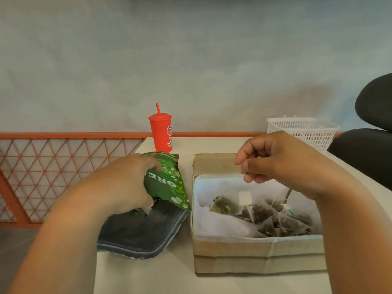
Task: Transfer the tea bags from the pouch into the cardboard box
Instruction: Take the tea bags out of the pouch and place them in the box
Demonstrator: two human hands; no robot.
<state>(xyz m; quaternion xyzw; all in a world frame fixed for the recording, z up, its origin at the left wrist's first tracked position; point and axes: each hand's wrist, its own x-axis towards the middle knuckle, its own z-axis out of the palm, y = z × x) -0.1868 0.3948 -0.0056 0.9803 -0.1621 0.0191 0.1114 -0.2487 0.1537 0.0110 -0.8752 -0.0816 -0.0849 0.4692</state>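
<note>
While the left hand (125, 183) grips the green pouch (169, 183) round its middle, its fingers (153, 166) clenched on the foil, the pouch stands tilted with its mouth turned down toward a dark tray (137, 232) near the desk's left edge. I judge this hold keeps the pouch steady and within reach for the next bag. The tray lies just beside the cardboard box (254, 251), which sits toward the near right of the desk (159, 276), so each transfer is a short sideways move.

Above the box's far wall the right hand (275, 160) pinches a thin white string (239, 179) between thumb and curled fingers. From it hangs a tea bag (224, 205) with a small white tag (245, 197), low inside the box. Whether the bag touches the white paper lining, I cannot tell. Holding it by the string probably lets it be lowered gently without crushing it.

That tea bag is a clear mesh pyramid, dark leaf with yellowish flecks showing through. More tea bags (282, 221) of the same kind lie heaped against the box's right side, strings tangled among them, so the task looks well under way.

A red cup (162, 132) with a straw stands at the far edge, a white basket (303, 130) at the far right corner.
</note>
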